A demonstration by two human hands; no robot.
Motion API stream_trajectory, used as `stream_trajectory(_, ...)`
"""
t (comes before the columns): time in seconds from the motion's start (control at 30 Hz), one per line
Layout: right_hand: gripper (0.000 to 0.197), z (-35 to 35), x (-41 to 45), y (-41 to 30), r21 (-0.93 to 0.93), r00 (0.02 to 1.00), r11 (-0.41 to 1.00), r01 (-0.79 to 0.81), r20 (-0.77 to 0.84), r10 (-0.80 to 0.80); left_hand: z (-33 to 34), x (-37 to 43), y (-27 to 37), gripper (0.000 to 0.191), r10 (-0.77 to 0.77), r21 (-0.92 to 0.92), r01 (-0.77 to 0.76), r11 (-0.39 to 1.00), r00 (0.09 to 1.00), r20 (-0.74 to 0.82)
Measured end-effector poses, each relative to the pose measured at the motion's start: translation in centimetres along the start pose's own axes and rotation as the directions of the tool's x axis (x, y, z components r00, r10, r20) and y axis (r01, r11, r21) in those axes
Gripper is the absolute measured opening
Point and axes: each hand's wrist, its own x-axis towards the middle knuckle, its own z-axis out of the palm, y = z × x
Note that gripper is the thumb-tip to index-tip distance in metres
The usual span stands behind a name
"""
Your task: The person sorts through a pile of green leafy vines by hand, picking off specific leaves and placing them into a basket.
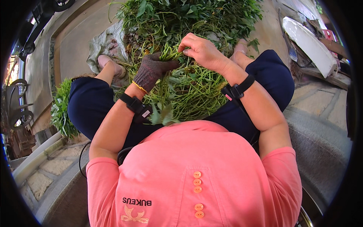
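Note:
My left hand (151, 68), in a dark knitted work glove with a yellow cuff edge, is closed around a bunch of green leafy stems (169, 53). The cut-looking ends stick up above the glove. Below it the stems hang down, and leaves (166, 115) near my lap seem to belong to them. My bare right hand (200, 51) has thumb and forefinger pinched at the ends of the bunch, on its right side. Between my feet lies a layer of loose green stems (195, 96). Farther off rises a large heap of leafy vines (192, 17).
A pale plastic sheet (106, 42) lies under the heap's left edge. Beside my left knee stands a bundle of leafy stems (63, 107). A white slab (309, 46) leans among clutter at the right. Stone paving (314, 102) borders the concrete floor (82, 39).

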Motion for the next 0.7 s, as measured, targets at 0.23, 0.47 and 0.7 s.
stream_trajectory(0.23, 0.009, 0.0, -0.5, -0.8, -0.097, 0.995, 0.995, -0.029, 0.095, 0.038, -0.6, 0.0, -0.3, 0.019, 0.136, -0.004, -0.136, 0.991, 0.99, -0.032)
stream_trajectory(0.47, 0.013, 2.8, -1.3, -3.0, -0.567, 0.986, 0.808, -0.16, -0.135, 0.101, 0.3, -0.9, 0.6, 0.015, -0.116, -0.182, 0.121, 0.976, 0.992, 0.042)
stream_trajectory(0.7, 0.027, -2.0, 0.2, 7.5, 0.027, 0.655, 0.655, -0.756, 0.005, 0.756, 0.1, -2.7, 2.9, 0.022, 0.178, -0.368, -0.119, 0.922, 0.975, 0.131)
